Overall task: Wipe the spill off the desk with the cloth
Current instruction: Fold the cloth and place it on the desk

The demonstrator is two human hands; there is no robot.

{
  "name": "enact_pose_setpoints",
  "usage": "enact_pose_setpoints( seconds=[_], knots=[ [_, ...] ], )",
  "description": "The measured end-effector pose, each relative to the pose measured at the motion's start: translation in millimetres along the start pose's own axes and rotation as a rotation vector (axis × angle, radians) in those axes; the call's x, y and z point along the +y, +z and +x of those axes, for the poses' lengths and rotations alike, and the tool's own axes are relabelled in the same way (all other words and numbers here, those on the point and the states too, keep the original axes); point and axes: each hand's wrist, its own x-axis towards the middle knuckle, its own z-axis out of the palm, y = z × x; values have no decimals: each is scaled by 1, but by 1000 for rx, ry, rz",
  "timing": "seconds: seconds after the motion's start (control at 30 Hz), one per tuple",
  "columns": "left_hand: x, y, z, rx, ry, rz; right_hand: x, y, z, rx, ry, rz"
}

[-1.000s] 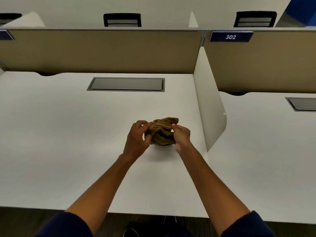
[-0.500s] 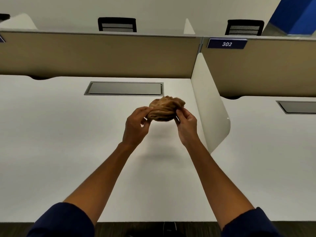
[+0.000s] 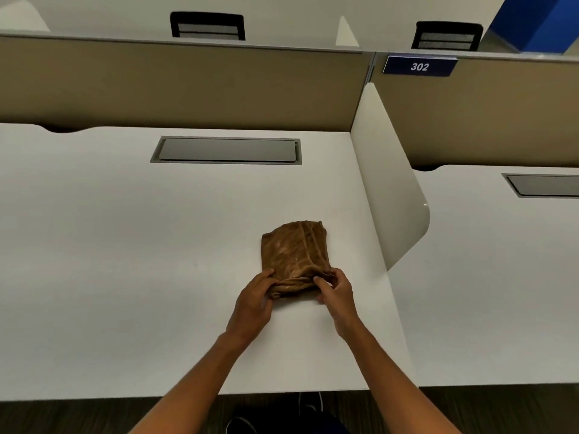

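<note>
A brown cloth [image 3: 294, 252] lies partly spread on the white desk [image 3: 125, 261], right of centre. My left hand [image 3: 255, 300] pinches its near left corner. My right hand [image 3: 336, 292] pinches its near right corner. The near edge of the cloth is bunched between both hands; the far part lies flat on the desk. I see no spill on the white surface.
A grey cable hatch [image 3: 227, 150] is set into the desk at the back. A white side divider [image 3: 388, 189] stands just right of the cloth. A tan back panel [image 3: 188, 86] runs along the rear, with a sign reading 302 [image 3: 419, 66]. The neighbouring desk [image 3: 488, 277] lies to the right.
The cloth was a bunched wad held up above the desk; now both hands have come down and toward me, and the cloth is laid out flatter on the desk.
</note>
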Motion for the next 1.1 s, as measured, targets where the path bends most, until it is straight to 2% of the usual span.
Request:
enact_pose_setpoints(
  seconds=[0.1, 0.23, 0.4, 0.57, 0.7, 0.9, 1.0, 1.1],
  knots=[
    [-1, -3, 0, -16, 24, 14, 1, -2, -5, 22, 3, -26],
    [-5, -7, -3, -9, 73, 41, 11, -6, -14, 38, 59, 66],
    [-9, -8, -4, -32, -23, -60, 12, -8, -26, 45, 142, 218],
    [-2, -12, 5, 42, 36, -55, -8, -10, -27, 25, 132, 249],
    [6, -21, 33, 129, 42, -60, -45, -9, -6, 19, 43, 207],
    [15, -25, 84, 161, -195, -209, -98, 5, 26, 161, -100, 43],
    [14, -21, 101, 143, -328, -167, -98, 17, 24, 237, -318, -238],
    [13, -16, 110, 134, -375, -112, -73, 30, 15, 153, -671, -569]
  ],
)
